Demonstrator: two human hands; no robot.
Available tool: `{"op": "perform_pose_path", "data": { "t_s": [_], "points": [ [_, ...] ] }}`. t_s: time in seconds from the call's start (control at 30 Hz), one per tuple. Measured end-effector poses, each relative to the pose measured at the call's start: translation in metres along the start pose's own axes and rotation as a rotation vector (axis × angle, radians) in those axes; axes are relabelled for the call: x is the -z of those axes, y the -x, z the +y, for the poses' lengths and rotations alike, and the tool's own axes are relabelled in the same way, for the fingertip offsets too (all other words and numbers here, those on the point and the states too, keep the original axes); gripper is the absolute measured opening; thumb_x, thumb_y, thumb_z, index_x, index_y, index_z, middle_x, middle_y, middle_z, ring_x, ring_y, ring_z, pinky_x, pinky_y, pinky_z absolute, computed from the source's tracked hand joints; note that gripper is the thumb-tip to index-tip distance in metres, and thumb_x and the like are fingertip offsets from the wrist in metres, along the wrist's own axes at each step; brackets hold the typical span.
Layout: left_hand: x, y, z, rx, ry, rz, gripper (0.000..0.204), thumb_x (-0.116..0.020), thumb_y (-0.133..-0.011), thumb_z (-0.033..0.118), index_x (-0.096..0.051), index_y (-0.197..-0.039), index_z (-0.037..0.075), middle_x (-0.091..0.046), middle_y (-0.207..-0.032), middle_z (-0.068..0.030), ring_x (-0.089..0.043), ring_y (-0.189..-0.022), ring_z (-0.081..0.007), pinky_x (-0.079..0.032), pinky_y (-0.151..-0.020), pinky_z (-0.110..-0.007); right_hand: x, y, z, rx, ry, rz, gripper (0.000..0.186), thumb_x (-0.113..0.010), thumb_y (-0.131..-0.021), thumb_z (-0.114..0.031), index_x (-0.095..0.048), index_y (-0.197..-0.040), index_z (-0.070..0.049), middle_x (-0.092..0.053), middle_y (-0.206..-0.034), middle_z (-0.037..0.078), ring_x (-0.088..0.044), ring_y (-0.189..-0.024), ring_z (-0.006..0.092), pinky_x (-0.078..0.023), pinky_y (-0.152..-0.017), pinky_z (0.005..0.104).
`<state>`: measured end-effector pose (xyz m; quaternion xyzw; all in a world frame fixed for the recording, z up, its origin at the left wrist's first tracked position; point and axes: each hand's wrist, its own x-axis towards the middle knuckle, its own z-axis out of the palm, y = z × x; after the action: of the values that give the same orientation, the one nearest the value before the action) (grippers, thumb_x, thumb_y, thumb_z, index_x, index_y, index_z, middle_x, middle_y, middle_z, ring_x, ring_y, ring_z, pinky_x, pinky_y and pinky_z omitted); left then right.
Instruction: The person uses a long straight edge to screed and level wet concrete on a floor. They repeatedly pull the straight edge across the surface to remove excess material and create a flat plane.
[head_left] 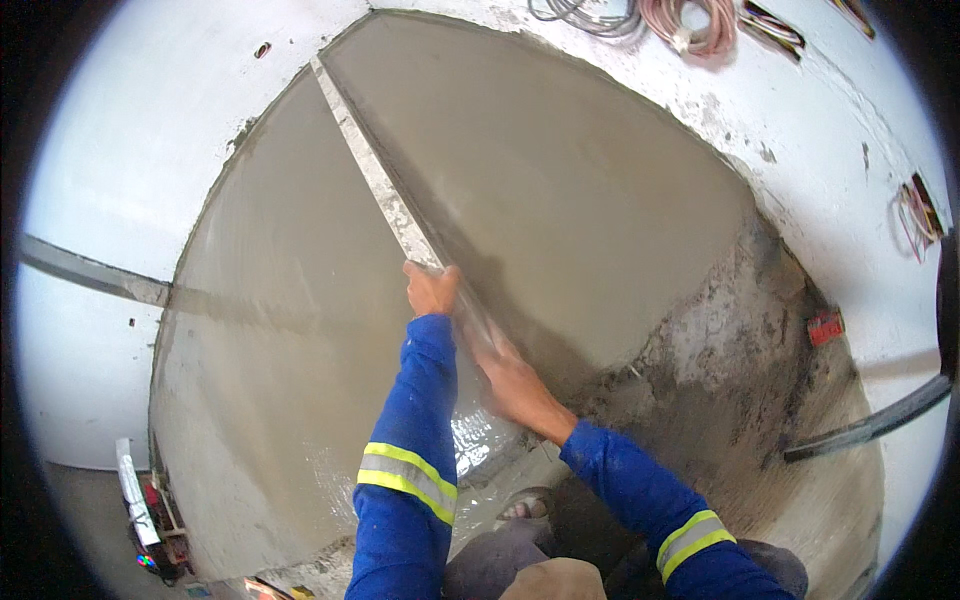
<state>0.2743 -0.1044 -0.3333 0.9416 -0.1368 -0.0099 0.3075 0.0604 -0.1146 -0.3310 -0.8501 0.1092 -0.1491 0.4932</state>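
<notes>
A long, pale metal screed bar (380, 180) with mortar smears lies across a smooth, wet grey-brown screed floor (560, 190). It runs from the far corner back toward me. My left hand (432, 290) is closed around the bar partway along its near part. Lower and to the right, my right hand (515, 385) grips the bar nearer its close end; its fingers are blurred by motion. Both arms wear blue sleeves with reflective bands. The near end of the bar is hard to make out below the hands, where wet screed shines.
Rough, darker floor (710, 360) spreads at the right, with a red box (825, 326) by the wall. Wire coils (690, 25) hang at the far right. Tools (145, 510) stand at the lower left. My sandalled foot (525, 508) is below my hands.
</notes>
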Motion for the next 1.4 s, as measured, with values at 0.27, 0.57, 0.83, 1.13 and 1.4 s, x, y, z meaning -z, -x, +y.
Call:
{"op": "perform_pose_path", "data": {
  "t_s": [0.27, 0.57, 0.83, 1.13, 1.4],
  "points": [
    [-0.005, 0.000, 0.012, 0.047, 0.015, -0.018, 0.071, -0.071, -0.070, 0.029, -0.037, -0.123, -0.005, -0.062, -0.105, -0.0356, -0.061, -0.100, -0.0512, -0.049, -0.091, -0.051, 0.013, -0.004, -0.002, -0.079, 0.018, -0.068, 0.105, -0.073, -0.065, -0.001, -0.019, -0.154, -0.010, -0.020, -0.151, 0.036, -0.032, -0.136, 0.0509, -0.034, -0.112, 0.0468],
    [0.003, 0.007, 0.023, 0.132, 0.086, -0.090, 0.097, -0.072, -0.072, 0.030, -0.023, -0.145, -0.013, -0.060, -0.121, -0.0308, -0.061, -0.110, -0.0433, -0.050, -0.096, -0.044, 0.006, -0.005, 0.016, 0.050, 0.150, -0.077, 0.108, -0.076, -0.065, -0.002, -0.019, -0.156, -0.014, -0.025, -0.155, 0.027, -0.026, -0.141, 0.0476, -0.028, -0.116, 0.0486],
    [-0.038, 0.004, 0.004, 0.127, 0.090, 0.017, 0.102, -0.075, -0.070, 0.032, -0.022, -0.144, -0.015, -0.056, -0.128, -0.0279, -0.057, -0.118, -0.0366, -0.038, -0.106, -0.046, 0.002, -0.005, 0.012, 0.091, 0.115, -0.037, 0.087, -0.072, -0.075, -0.011, -0.031, -0.152, -0.013, -0.033, -0.151, 0.029, -0.033, -0.139, 0.0456, -0.031, -0.112, 0.0481],
    [-0.045, -0.001, 0.018, 0.135, 0.127, 0.040, 0.099, -0.076, -0.072, 0.031, -0.024, -0.143, -0.013, -0.049, -0.137, -0.0250, -0.048, -0.128, -0.0338, -0.036, -0.108, -0.048, 0.009, -0.010, 0.025, 0.064, 0.190, -0.033, 0.075, -0.067, -0.086, -0.016, -0.032, -0.152, -0.013, -0.034, -0.152, 0.026, -0.034, -0.140, 0.0417, -0.031, -0.112, 0.0457],
    [-0.038, -0.001, 0.020, 0.149, 0.160, 0.002, 0.099, -0.076, -0.071, 0.029, -0.024, -0.143, -0.013, -0.046, -0.139, -0.0258, -0.046, -0.131, -0.0333, -0.032, -0.111, -0.049, 0.009, -0.011, 0.026, 0.075, 0.220, -0.046, 0.070, -0.063, -0.091, -0.017, -0.030, -0.153, -0.014, -0.034, -0.153, 0.023, -0.034, -0.141, 0.0403, -0.030, -0.113, 0.0455]
  ]
}}
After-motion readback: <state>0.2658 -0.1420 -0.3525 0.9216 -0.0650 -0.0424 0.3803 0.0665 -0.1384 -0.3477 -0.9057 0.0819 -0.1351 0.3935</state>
